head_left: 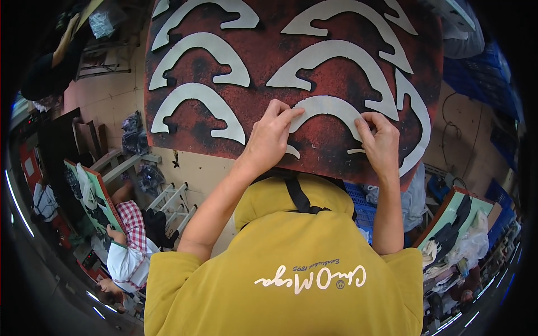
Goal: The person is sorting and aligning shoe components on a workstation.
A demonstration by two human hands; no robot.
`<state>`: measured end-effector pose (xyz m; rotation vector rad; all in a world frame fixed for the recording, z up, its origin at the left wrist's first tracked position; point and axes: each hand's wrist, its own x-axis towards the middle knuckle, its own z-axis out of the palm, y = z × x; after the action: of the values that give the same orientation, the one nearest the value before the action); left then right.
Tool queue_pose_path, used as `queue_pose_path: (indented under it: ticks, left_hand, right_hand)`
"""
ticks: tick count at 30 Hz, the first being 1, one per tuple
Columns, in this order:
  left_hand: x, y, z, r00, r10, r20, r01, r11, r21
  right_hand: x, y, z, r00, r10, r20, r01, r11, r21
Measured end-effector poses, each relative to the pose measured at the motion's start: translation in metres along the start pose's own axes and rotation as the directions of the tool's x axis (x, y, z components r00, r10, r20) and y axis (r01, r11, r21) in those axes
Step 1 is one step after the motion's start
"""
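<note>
A pale grey, arch-shaped flat piece [329, 105] lies at the near part of a dark red and black board [328, 137], with both my hands on it. The fingers of my left hand [269, 137] pinch its left side. On the opposite side, my right hand [382, 143] grips the edge between thumb and fingers. My fingers partly hide both its legs, whose pale tips show below. Several similar arches are laid out on the board, among them a near-left arch [206, 103], an arch just beyond my hands [343, 51] and a sideways arch [424, 115] beside my right hand.
A person in a checked garment [130, 224] works at a green-topped table [84, 182] to the left. Another person's arm [64, 42] shows at the far left. Blue crates [476, 75] stand at the right, beyond a second green table [448, 215]. A metal frame [171, 204] stands left of me.
</note>
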<state>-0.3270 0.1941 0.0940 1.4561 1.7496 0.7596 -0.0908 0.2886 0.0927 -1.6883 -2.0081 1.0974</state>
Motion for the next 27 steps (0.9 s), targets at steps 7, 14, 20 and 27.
queue_pose_path:
  ticks: [7, 14, 20, 27]
  left_hand:
    - [0.001, 0.002, -0.001, 1.0, 0.007, 0.012, -0.007, 0.999, 0.035]
    - [0.003, 0.007, 0.001, 0.999, 0.019, 0.036, -0.023, 0.994, 0.111]
    - [0.004, 0.007, -0.001, 0.999, 0.007, 0.039, -0.011, 0.992, 0.122]
    - [0.005, 0.01, -0.001, 0.997, -0.031, 0.067, 0.022, 0.99, 0.139]
  right_hand:
    - [0.0, -0.001, 0.0, 1.0, 0.01, -0.001, -0.01, 1.0, 0.004]
    - [-0.002, -0.002, -0.003, 0.999, 0.038, 0.008, -0.038, 0.999, 0.005]
    - [-0.022, 0.002, -0.025, 0.986, 0.168, 0.011, -0.167, 0.985, -0.036]
    - [-0.039, 0.018, -0.03, 0.978, 0.208, -0.003, -0.207, 0.973, 0.099]
